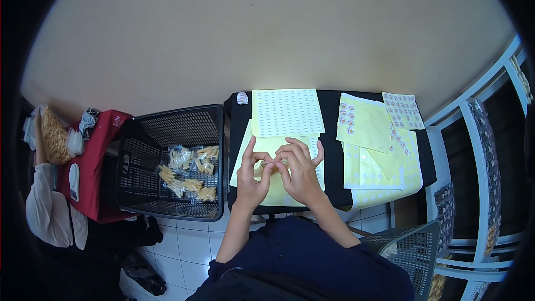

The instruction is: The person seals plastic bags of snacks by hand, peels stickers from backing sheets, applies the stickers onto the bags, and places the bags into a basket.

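My left hand and my right hand meet over the black-covered table, thumbs and index fingers pinched together. Whatever lies between the fingertips is too small to make out. Beneath both hands is a yellow sticker backing sheet. Just beyond them lies a sheet of small printed labels in rows. To the right are yellow backing sheets, some with round red-and-white stickers still on them.
On the left, a black plastic crate holds several clear bags of pale snack sticks. Farther left a co-worker's hand is at a large snack bag by a red-covered table. A grey basket and white-framed racks stand right.
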Tool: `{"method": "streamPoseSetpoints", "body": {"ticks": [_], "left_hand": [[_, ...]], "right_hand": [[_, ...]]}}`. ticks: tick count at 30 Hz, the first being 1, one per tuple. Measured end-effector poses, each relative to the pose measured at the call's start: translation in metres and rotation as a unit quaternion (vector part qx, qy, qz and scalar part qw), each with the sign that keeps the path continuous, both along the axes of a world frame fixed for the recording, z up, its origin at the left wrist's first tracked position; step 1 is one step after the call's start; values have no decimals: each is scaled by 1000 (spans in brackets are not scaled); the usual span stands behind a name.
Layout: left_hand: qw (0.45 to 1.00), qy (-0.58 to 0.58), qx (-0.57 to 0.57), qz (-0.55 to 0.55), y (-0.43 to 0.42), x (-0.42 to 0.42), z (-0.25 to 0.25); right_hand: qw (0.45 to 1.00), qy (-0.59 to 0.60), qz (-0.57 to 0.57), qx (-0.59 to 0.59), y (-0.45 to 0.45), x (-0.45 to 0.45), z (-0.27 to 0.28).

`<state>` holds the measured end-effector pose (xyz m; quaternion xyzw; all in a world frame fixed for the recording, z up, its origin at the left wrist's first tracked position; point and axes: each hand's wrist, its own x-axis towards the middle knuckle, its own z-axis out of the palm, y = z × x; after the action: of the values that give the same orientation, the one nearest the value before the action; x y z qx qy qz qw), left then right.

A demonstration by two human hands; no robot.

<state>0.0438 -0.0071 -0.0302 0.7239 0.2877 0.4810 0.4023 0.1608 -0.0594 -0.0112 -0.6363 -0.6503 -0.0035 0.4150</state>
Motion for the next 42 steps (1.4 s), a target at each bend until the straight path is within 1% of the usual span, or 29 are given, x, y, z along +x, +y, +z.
{"method": "streamPoseSetpoints", "body": {"ticks": [11,13,16,20,23,25,26,28,32,34,38,40,42], "left_hand": [[1000,8,-17,1,-4,-8,3],[998,5,-66,0,-5,-10,3],[996,-28,-86,-10,-7,-8,-1],[994,-27,-103,-31,-11,-5,0],[993,-19,-108,-52,-12,-3,-3],[991,25,-103,-79,-13,-1,-1],[991,25,-104,-80,-13,-2,0],[993,54,-36,-99,-13,-3,3],[990,63,-60,-109,-14,-4,7],[992,44,-18,-113,-10,-7,3],[991,33,-61,-114,-10,-12,14],[985,22,-90,-144,-9,-18,15],[981,42,-99,-163,-8,-26,19]], "right_hand": [[1000,-21,-9,2,-5,-1,-6],[998,-57,-10,-7,-8,2,-5],[998,-65,-8,-15,-13,6,-9],[998,-64,-16,-19,-20,9,-10],[998,-46,-19,-22,-25,10,-12],[1000,-9,-17,-22,-28,11,-14],[1000,-8,-18,-23,-31,11,-15],[1000,6,-17,-25,-35,11,-14],[999,14,-30,-12,-38,11,-15],[999,28,-34,7,-39,11,-16],[999,6,-50,20,-41,12,-11],[999,13,-29,16,-44,9,-7],[999,34,-11,7,-51,6,-3]]}}
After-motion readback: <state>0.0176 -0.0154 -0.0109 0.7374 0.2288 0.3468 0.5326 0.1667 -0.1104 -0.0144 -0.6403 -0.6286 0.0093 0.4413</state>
